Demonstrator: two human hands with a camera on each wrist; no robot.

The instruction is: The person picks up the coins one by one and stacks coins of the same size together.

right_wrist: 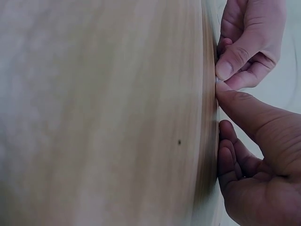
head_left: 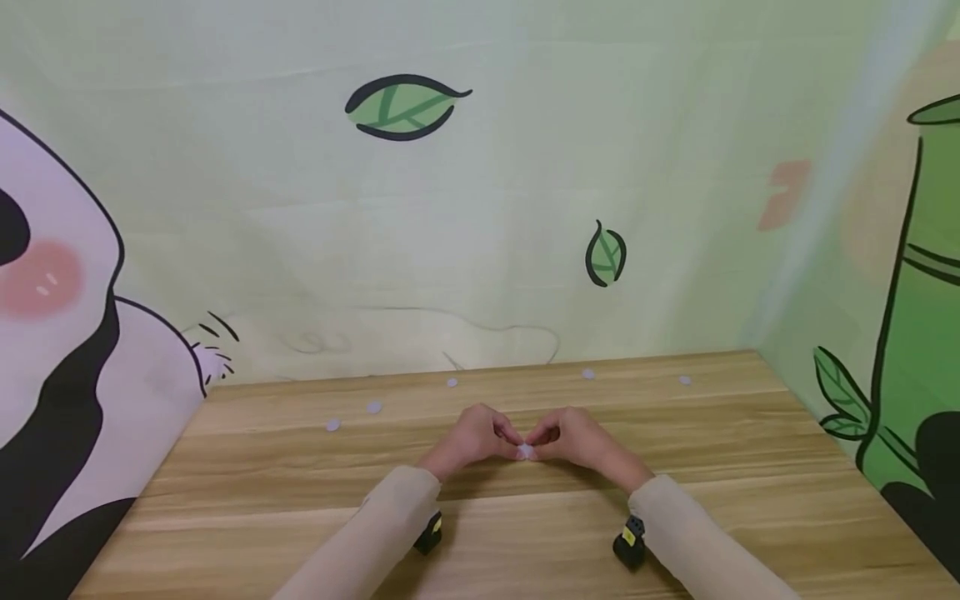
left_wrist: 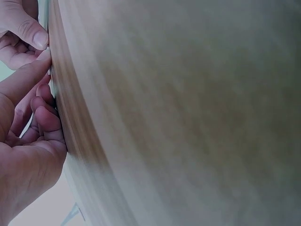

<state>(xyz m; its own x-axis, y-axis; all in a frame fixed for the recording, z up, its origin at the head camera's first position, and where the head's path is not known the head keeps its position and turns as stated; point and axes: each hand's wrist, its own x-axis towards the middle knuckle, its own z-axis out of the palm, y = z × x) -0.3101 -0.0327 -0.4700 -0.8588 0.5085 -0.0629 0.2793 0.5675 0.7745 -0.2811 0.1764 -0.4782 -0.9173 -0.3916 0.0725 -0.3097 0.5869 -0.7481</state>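
"What's nearest?"
"Two pale sleeves point(head_left: 405, 504), then the left hand point(head_left: 480, 435) and the right hand point(head_left: 576, 437), almost fingertip to fingertip."
"Open wide?"
"No, narrow: each pinches the same small pale piece point(head_left: 526, 451), the other fingers curled in."
"So the piece is between them?"
"Yes, low over the tabletop point(head_left: 525, 533); I can't tell if it touches."
"And beyond?"
"Five pale discs point(head_left: 374, 407), three left, two right, then the leaf-printed backdrop point(head_left: 495, 192)."
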